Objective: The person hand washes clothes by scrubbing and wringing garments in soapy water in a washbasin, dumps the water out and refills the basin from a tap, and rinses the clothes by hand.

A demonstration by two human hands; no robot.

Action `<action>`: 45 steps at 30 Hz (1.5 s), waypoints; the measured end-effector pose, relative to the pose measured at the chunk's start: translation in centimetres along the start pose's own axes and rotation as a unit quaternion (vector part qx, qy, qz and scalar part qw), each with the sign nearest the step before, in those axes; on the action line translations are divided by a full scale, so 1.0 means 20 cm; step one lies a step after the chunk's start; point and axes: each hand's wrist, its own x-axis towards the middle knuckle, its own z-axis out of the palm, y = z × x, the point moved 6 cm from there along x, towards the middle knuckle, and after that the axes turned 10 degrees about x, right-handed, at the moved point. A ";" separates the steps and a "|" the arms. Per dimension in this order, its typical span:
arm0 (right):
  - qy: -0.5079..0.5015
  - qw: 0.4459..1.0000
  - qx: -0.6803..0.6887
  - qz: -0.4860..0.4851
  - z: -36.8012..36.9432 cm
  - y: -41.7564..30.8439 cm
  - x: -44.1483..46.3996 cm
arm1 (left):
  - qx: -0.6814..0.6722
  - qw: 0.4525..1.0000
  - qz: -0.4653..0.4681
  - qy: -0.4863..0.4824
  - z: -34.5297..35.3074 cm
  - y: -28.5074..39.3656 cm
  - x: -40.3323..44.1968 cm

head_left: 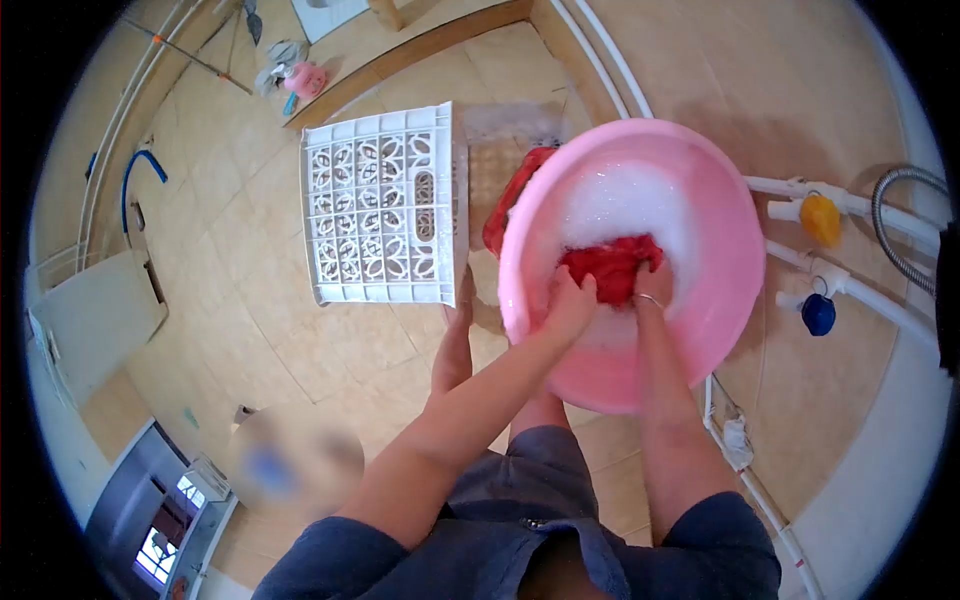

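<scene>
A large pink basin (715, 330) holds white suds (630, 200) and a soaked red cloth (610, 268). My left hand (575, 298) grips the cloth's left part, its fingers curled into the fabric. On the other side my right hand (652, 283) is closed on the same cloth, partly sunk in it, with a thin bracelet at the wrist. What garment the cloth may be, I cannot tell. Outside the basin, against its left wall, lies another red wet piece of fabric (512, 205).
A white plastic basket (380, 210) with a cut-out pattern stands left of the basin. White pipes with a yellow valve (820, 220) and a blue valve (818, 314) run along the right, beside a metal hose (890, 205). A pink bottle (305, 80) sits by the ledge at upper left.
</scene>
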 end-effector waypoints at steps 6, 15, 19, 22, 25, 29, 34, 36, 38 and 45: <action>-0.084 0.946 0.313 -0.024 -0.14 -0.45 -0.44 | -0.443 0.873 -0.184 -0.084 0.23 -0.14 0.14; 0.038 0.967 0.229 -0.109 -0.14 -0.20 -0.05 | -0.074 0.991 0.049 0.101 0.18 0.01 0.07; -0.047 0.995 -0.006 0.085 -0.25 0.01 0.11 | 0.093 0.972 0.051 0.212 -0.08 0.21 -0.07; 0.080 0.994 0.013 0.074 -0.28 0.16 0.20 | 0.007 0.978 0.008 0.209 -0.07 0.05 0.02; -0.100 0.960 0.262 -0.014 0.17 0.01 0.07 | -0.092 0.983 -0.061 0.148 0.10 -0.24 0.20; -0.158 0.962 0.182 -0.131 0.12 -0.38 -0.38 | -0.502 0.839 -0.207 -0.021 0.13 -0.11 0.10; -0.063 0.959 0.227 -0.160 -0.08 -0.39 -0.40 | -0.518 0.846 -0.115 -0.053 0.10 0.05 0.01; -0.030 0.982 0.156 -0.097 -0.11 -0.27 -0.19 | -0.401 0.909 -0.106 0.029 0.11 0.06 -0.02; -0.037 0.992 0.108 -0.049 -0.17 -0.22 0.01 | -0.348 0.934 -0.065 0.041 0.09 0.20 -0.07; 0.045 0.997 -0.008 -0.069 -0.20 -0.03 0.25 | -0.235 0.964 -0.118 0.048 -0.01 -0.07 0.04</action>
